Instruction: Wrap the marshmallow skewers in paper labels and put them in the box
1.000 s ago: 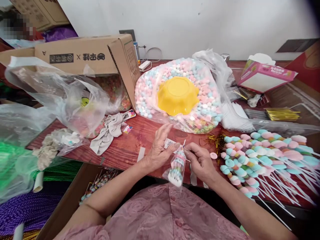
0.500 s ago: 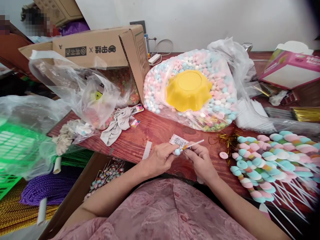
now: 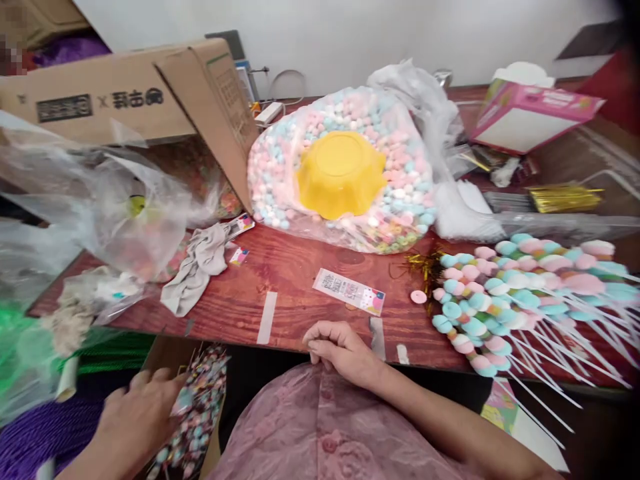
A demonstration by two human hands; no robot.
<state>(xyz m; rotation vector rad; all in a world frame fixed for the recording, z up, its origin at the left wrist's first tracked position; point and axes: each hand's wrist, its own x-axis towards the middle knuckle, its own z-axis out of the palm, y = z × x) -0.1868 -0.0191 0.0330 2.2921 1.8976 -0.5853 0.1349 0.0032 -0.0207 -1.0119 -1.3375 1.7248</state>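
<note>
My left hand [image 3: 133,417] is low at the left, blurred by motion, reaching over an open cardboard box [image 3: 155,350] below the table edge. Its fingertips are at the wrapped candy skewers [image 3: 197,413] lying in that box; whether it grips one I cannot tell. My right hand [image 3: 340,350] rests at the table's near edge against my pink garment, fingers curled in, with nothing visible in them. Just beyond it on the red wooden table [image 3: 300,267] lie a printed label card [image 3: 349,291] and a small pink disc [image 3: 418,297].
A pile of unwrapped pastel marshmallow skewers [image 3: 520,287] fills the right side. A clear bag of marshmallows [image 3: 405,180] with a yellow bowl [image 3: 340,173] in it sits behind. Gold twist ties [image 3: 423,263], a pink carton [image 3: 530,117], a brown carton [image 3: 150,93], plastic bags [image 3: 115,207] and a cloth [image 3: 200,263] lie around.
Both hands were together twisting shut a wrapped skewer over the label card. Now my left hand has swung down to the box with it and my right hand has drawn back to the table edge.
</note>
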